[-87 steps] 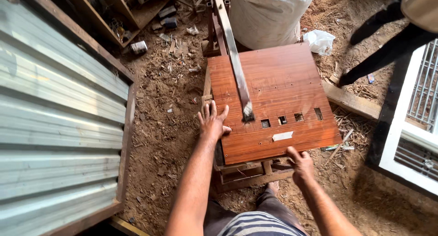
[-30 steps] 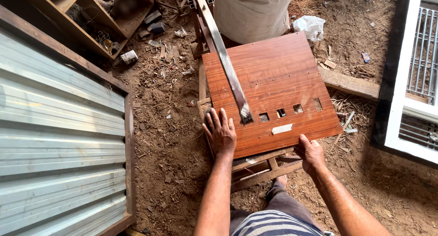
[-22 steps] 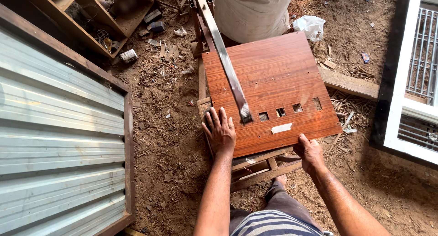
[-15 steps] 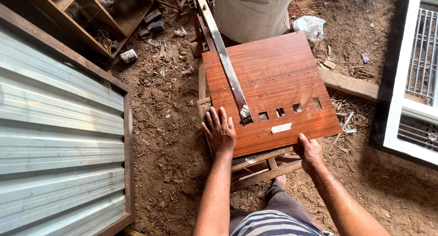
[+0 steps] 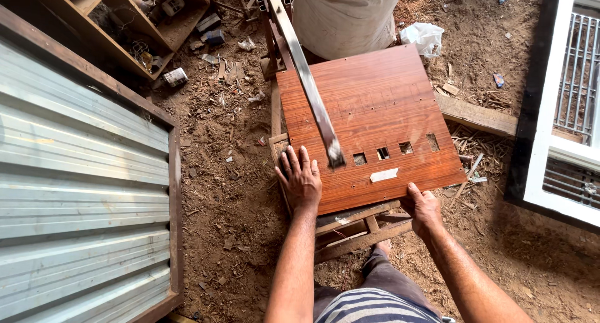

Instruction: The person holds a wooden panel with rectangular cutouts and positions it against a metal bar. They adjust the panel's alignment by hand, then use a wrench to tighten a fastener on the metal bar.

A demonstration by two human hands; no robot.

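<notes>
A reddish-brown wood-grain board (image 5: pixel 375 104) lies flat on a low wooden frame (image 5: pixel 350 229). It has a row of small rectangular cut-outs (image 5: pixel 392 150) near its front edge and a small pale label (image 5: pixel 383 175). A long grey metal bar (image 5: pixel 310 89) lies slanted across the board's left side. My left hand (image 5: pixel 300 179) rests flat, fingers spread, on the board's front left corner. My right hand (image 5: pixel 421 205) grips the board's front edge near the right corner.
A corrugated metal sheet in a wooden frame (image 5: pixel 75 185) fills the left. A white sack (image 5: pixel 344 17) stands behind the board. A white window frame with a grille (image 5: pixel 569 104) lies at the right. Sawdust, wood scraps and a plank (image 5: pixel 475 114) cover the dirt floor.
My left hand has slid from beside the board's left edge onto its front left corner. My right hand has stayed on the front edge. The view has shifted slightly.
</notes>
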